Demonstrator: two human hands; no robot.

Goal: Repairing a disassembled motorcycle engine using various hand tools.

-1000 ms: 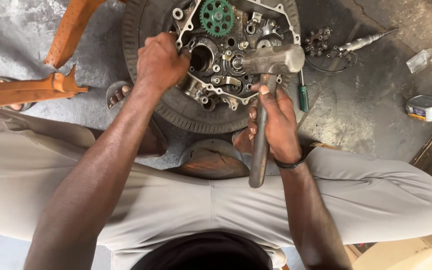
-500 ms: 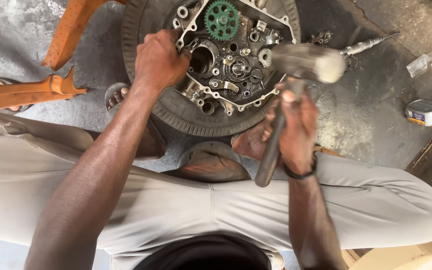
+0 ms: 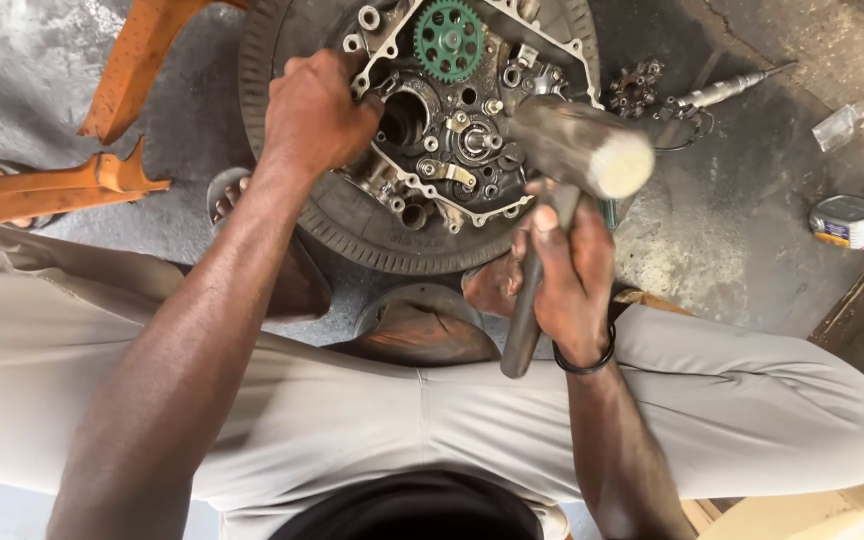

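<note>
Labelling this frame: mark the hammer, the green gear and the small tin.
hammer (image 3: 580, 145): head view, on its metal head.
green gear (image 3: 449, 40): head view, near its hub.
small tin (image 3: 849, 221): head view, on its lid.

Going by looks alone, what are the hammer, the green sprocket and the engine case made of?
Hammer in the right hand: dull grey metal head and handle, worn; the pale striking face may be bare steel or plastic. Green sprocket: toothed wheel with holes, green-coated metal or possibly plastic. Engine case, steadied by the left hand: cast light metal, probably aluminium, matte silver rim, greasy.
</note>
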